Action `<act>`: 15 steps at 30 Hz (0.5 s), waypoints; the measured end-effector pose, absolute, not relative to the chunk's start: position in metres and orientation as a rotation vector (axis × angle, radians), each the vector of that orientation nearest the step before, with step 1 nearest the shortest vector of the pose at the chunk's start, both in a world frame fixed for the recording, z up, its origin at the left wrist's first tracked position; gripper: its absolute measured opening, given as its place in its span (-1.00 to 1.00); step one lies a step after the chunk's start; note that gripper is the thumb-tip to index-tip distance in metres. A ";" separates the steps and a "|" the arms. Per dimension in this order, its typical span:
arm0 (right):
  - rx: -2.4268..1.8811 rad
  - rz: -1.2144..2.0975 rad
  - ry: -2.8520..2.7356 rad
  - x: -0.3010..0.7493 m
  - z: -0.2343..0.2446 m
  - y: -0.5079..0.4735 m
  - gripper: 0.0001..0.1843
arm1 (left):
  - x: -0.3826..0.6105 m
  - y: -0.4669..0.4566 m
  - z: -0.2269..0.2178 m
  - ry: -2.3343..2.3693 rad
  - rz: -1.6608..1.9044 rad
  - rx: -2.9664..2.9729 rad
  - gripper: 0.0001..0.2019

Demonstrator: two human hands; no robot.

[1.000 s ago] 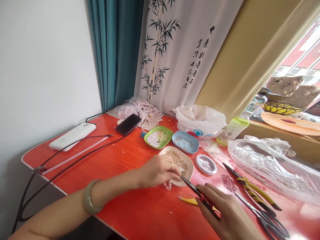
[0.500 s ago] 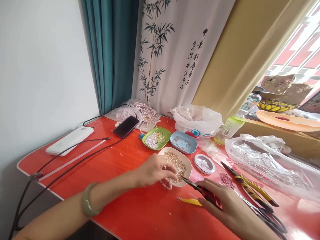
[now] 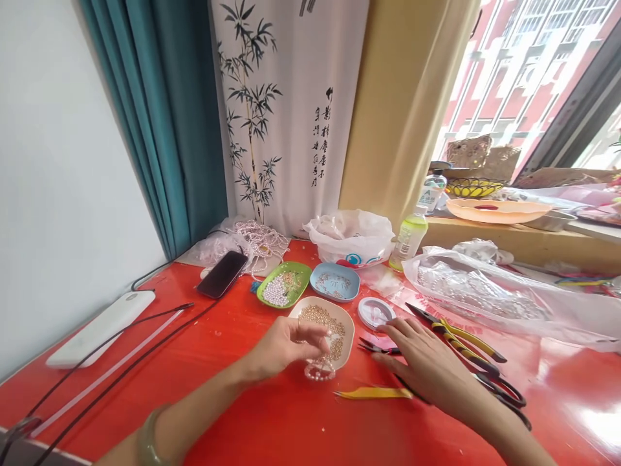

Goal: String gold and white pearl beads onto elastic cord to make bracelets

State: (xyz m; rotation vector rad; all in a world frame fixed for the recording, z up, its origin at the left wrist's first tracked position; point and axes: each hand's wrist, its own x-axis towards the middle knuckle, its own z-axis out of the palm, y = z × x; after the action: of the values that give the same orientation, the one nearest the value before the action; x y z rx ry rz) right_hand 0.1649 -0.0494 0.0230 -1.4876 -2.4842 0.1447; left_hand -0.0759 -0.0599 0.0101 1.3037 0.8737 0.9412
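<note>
Grip of the left hand (image 3: 284,346) pinched a seemingly complete pale pearl-bead loop (image 3: 318,371); the right hand (image 3: 427,364) lay open over slim dark pliers (image 3: 369,347).

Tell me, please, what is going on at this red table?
A person works with beads at the red table. The left hand pinches a loop of pearl beads at the edge of the beige dish of gold beads. The right hand lies open over the small pliers, beside the thread spool; yellow tweezers lie nearby.
</note>
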 end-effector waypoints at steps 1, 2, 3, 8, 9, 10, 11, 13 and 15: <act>-1.441 0.248 -2.418 0.157 0.023 -0.054 -0.67 | -0.074 -0.062 0.010 0.874 0.945 1.295 -0.71; -1.370 0.418 -2.379 0.149 0.024 -0.059 -0.67 | -0.071 -0.064 0.010 0.871 0.950 1.286 -0.71; -1.258 0.609 -2.360 0.140 0.023 -0.064 -0.67 | -0.069 -0.067 0.011 0.862 0.955 1.277 -0.71; -1.076 0.955 -2.183 0.117 0.016 -0.076 -0.88 | -0.064 -0.072 0.010 0.798 0.976 1.219 -0.64; -1.094 0.932 -2.129 0.118 0.014 -0.075 -0.84 | -0.063 -0.072 0.009 0.800 0.982 1.208 -0.62; -1.097 0.905 -2.073 0.119 0.013 -0.074 -0.82 | -0.062 -0.072 0.008 0.805 0.983 1.198 -0.61; -1.077 0.888 -2.017 0.121 0.013 -0.073 -0.82 | -0.061 -0.072 0.007 0.809 0.976 1.192 -0.60; -1.004 0.926 -1.898 0.123 0.013 -0.073 -0.84 | -0.059 -0.073 0.005 0.796 0.919 1.203 -0.62; -0.955 1.117 -1.746 0.122 0.014 -0.075 -0.84 | -0.056 -0.074 0.003 0.749 0.806 1.237 -0.63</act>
State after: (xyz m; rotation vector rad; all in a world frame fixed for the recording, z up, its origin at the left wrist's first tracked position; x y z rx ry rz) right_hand 0.1216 -0.0753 0.0141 -0.9547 -1.7464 1.1175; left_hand -0.0563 -0.0743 0.0032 1.2366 0.7485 0.8062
